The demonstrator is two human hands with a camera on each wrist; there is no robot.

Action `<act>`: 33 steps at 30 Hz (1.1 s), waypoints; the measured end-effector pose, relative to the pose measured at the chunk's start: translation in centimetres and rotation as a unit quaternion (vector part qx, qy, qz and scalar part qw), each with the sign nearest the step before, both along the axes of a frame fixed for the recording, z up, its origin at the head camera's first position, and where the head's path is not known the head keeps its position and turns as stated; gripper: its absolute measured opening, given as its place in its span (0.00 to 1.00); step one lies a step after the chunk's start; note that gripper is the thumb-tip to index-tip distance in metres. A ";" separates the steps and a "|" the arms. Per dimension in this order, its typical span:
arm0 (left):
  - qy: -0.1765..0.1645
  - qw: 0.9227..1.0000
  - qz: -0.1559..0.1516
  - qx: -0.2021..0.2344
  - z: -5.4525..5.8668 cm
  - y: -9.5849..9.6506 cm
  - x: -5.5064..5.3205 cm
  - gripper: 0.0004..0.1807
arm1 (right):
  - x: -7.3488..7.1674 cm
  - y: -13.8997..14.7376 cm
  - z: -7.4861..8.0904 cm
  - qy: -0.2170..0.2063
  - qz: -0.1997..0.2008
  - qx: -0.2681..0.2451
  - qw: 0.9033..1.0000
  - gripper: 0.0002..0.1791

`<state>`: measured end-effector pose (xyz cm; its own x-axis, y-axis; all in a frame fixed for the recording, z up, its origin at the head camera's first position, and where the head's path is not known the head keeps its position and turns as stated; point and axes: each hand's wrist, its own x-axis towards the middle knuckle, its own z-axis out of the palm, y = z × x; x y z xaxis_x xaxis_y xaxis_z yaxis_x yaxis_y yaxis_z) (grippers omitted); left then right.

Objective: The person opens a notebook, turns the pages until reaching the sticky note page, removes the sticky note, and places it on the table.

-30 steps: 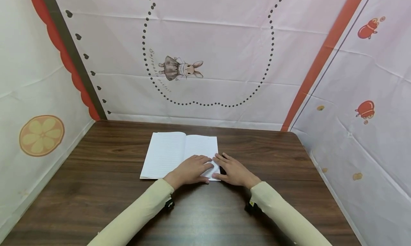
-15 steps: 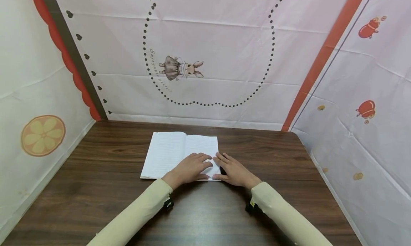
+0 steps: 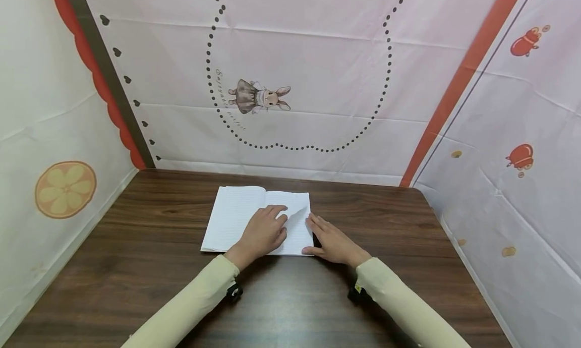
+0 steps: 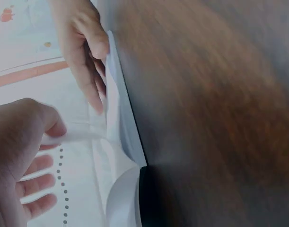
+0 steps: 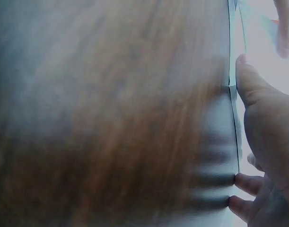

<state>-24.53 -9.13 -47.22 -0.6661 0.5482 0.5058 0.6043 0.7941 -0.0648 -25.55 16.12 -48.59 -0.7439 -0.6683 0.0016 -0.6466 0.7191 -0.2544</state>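
An open notebook with lined white pages lies on the brown table. Over its right half, my left hand pinches one page between thumb and index finger. That page rises from the right side and curves toward the spine, its bend showing in the left wrist view as a white curl. The other left fingers are loosely bent. At the notebook's right edge rests my right hand, fingers extended along the edge and thumb near the lower corner. In the right wrist view its fingertips are right at the edge.
The wooden table runs to a white printed cloth at the back. Similar cloth walls stand to the left and right. A small dark device sits at the left wrist, another at the right.
My left hand has moved up and left from the lower right corner, lifting the page with it. The right hand has stayed nearly still at the edge.
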 end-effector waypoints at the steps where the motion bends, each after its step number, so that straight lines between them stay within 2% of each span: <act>1: 0.004 1.000 0.005 0.014 0.1 -0.1 0.1 0.10 | 0.0 0.0 0.0 0.000 0.004 -0.001 1.000 0.49; 9: 0.026 0.994 0.026 0.100 1.2 -2.2 1.6 0.09 | -0.1 0.1 -0.1 -0.006 0.013 0.009 1.000 0.46; 15: 0.041 0.987 0.048 0.150 1.4 -4.4 2.4 0.10 | 0.0 0.2 0.0 -0.014 0.014 0.007 1.000 0.46; 29: 0.072 0.975 0.108 0.181 1.3 -8.6 3.0 0.13 | -0.1 0.1 0.0 -0.019 0.010 0.006 1.000 0.46; 33: 0.064 0.972 0.131 0.182 1.1 -9.7 3.2 0.12 | -0.1 0.2 0.1 -0.021 0.009 0.002 1.000 0.46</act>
